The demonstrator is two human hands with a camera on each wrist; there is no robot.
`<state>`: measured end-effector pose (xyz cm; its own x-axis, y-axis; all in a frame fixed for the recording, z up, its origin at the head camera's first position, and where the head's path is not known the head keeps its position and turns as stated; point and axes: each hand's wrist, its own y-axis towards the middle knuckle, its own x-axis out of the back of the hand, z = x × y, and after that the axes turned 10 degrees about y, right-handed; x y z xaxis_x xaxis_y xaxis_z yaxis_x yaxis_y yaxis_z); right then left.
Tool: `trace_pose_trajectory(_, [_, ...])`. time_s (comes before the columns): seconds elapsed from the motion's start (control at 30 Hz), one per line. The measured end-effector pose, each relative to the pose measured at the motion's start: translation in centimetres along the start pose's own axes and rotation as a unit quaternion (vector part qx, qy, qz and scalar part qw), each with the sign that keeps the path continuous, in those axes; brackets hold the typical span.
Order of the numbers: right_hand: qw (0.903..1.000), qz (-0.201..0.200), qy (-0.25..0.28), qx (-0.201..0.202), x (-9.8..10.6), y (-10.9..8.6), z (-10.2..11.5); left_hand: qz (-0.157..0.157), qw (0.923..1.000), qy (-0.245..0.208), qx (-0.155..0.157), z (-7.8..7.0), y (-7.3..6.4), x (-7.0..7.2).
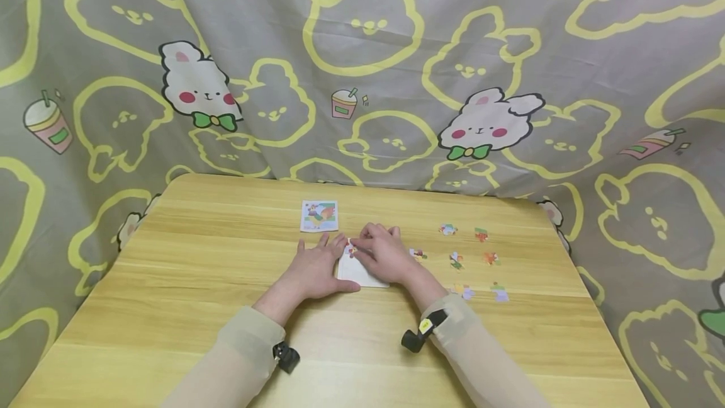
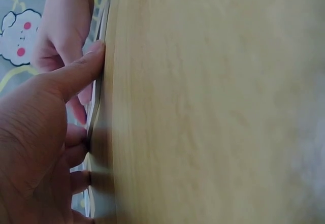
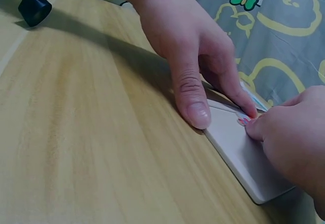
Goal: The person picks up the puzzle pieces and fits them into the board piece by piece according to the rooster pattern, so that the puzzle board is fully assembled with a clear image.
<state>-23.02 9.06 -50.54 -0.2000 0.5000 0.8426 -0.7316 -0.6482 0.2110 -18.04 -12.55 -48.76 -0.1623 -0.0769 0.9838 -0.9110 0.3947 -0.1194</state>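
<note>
A white puzzle tray (image 1: 368,277) lies flat on the table, and a small colourful puzzle piece (image 1: 350,250) is at its far left corner. My left hand (image 1: 320,269) rests along the tray's left side with fingers spread. Its thumb (image 3: 195,109) touches the near edge, and a fingertip reaches the corner by the piece. My right hand (image 1: 385,252) bends over the tray with curled fingers, pinching the piece at that corner. The right fingertips partly cover the piece. In the left wrist view, the tray (image 2: 95,109) appears only edge-on.
A square picture card (image 1: 320,216) with a printed bird lies beyond the left hand. Several loose puzzle pieces (image 1: 491,259) are spread on the wooden table (image 1: 215,257) to the right; one is beside the right hand. A patterned curtain (image 1: 391,49) hangs behind the table's far edge.
</note>
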Motion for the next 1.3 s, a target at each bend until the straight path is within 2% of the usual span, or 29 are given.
trace_pose_trajectory(0.37, [0.9989, -0.034, -0.020, -0.025, -0.6, 0.1, 0.1, 0.003, 1.0000, 0.004, -0.006, -0.2, -0.1, 0.3])
trace_pose_trajectory(0.67, [0.9996, -0.023, 0.014, -0.013, 0.1, -0.4, -0.1, 0.015, 0.9997, 0.020, -0.007, -0.2, 0.0, 0.4])
trace_pose_trajectory(0.87, [0.9977, -0.039, 0.052, -0.018, 1.7, -1.6, -0.7, 0.018, 0.9996, 0.021, -0.008, -0.3, 0.1, 0.3])
trace_pose_trajectory(1.1, [0.9958, -0.055, 0.073, -0.005, 4.1, -3.3, -1.8, 0.020, 0.9995, 0.022, -0.008, -0.4, 0.2, 0.3])
trace_pose_trajectory(1.3, [0.9937, -0.073, 0.083, -0.020, 6.5, -4.8, -2.8, 0.020, 0.9997, 0.010, -0.013, -0.5, -0.1, 0.6])
